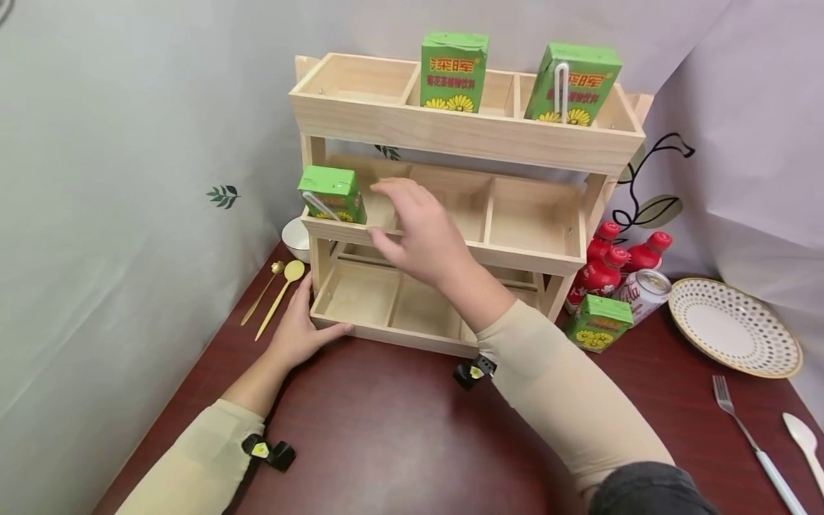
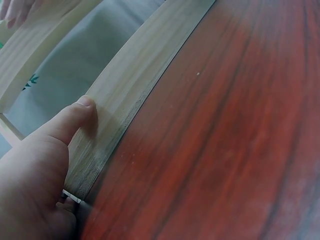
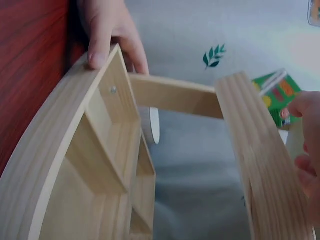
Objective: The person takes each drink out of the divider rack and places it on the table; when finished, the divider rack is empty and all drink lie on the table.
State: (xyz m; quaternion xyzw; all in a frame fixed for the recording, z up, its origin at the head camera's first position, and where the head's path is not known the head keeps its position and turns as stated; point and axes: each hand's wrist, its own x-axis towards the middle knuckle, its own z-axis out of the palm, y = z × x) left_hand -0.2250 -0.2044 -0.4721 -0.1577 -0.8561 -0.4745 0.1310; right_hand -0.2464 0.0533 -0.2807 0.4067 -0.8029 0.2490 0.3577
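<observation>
A three-tier wooden rack [image 1: 450, 139] stands on the table. My left hand [image 1: 299, 332] grips its bottom left corner, thumb along the front board and fingers round the side; the left wrist view shows the thumb [image 2: 75, 117] against the wood. In front of the middle tier is my right hand [image 1: 421, 229], thumb and fingers apart with nothing between them. Just left of it a green drink carton [image 1: 331, 194] with a straw stands in the middle tier's left compartment. On the top tier are a second green carton [image 1: 454, 73] and a third carton [image 1: 573, 84], which leans.
Right of the rack are red-capped bottles [image 1: 601, 272], a can [image 1: 644, 290] and another green carton [image 1: 599, 323]. A patterned plate [image 1: 734, 325], fork [image 1: 747, 429] and white spoon [image 1: 801, 436] lie further right. Left are a bowl [image 1: 296, 237] and gold spoons [image 1: 283, 293].
</observation>
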